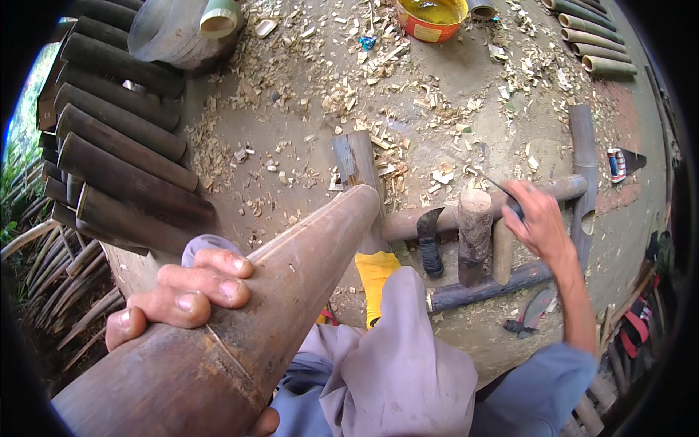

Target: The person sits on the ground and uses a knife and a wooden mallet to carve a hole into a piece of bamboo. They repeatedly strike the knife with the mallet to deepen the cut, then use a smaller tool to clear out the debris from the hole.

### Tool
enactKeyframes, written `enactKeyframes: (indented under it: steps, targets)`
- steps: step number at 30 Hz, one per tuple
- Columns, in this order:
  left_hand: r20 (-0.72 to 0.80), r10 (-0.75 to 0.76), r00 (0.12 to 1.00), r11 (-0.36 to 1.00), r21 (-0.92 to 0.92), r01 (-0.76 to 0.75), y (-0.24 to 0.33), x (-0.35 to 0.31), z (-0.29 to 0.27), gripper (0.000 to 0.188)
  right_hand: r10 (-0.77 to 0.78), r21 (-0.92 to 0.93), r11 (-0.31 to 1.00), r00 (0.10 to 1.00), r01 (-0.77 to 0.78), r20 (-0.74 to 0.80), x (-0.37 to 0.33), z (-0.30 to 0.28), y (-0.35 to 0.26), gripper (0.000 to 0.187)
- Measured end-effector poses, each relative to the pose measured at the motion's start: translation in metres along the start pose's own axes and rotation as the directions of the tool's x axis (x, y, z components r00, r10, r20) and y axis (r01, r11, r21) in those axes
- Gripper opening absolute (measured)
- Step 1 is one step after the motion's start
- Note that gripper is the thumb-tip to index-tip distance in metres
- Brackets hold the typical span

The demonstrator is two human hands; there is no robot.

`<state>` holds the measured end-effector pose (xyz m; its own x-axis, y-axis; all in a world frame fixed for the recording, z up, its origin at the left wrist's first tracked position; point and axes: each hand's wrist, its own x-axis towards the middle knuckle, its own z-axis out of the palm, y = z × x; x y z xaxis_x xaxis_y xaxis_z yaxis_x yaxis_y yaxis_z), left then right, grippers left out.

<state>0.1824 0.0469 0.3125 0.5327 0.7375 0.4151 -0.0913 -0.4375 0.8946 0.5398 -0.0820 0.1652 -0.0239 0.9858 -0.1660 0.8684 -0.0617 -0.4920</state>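
My left hand (182,291) is wrapped round a thick brown bamboo tube (284,291), fingers over its upper side. The tube slants from the lower left up to the middle, its far end by a wooden post (355,160). At the right my right hand (539,222) is closed on a slim metal tool (488,177) with a dark handle, its thin shaft pointing up and left, apart from the tube. Near that hand stand a round wooden block (475,226), a shorter peg (502,251) and a blade with a black-wrapped handle (429,247), all at a pole rack.
Cut bamboo tubes (138,171) lie in a row at the left, more (601,44) at the upper right. A red-rimmed bowl (432,22) and a large translucent container (171,36) stand at the back. Wood chips litter the floor. A can (617,166) lies at the right.
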Motion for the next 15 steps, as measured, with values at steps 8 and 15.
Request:
enactKeyframes:
  steps: [8, 15]
  targets:
    - [-0.114, 0.027, 0.993, 0.999, -0.020, -0.030, -0.007, -0.003, 0.004, 0.098, -0.235, -0.085, 0.938, 0.798, 0.335, 0.554, 0.104, 0.014, -0.005, 0.028]
    - [-0.179, 0.038, 0.983, 0.996, -0.074, -0.052, -0.017, 0.000, 0.011, 0.077, 0.020, -0.299, 0.933, 0.801, 0.200, 0.599, 0.098, 0.005, 0.010, 0.024]
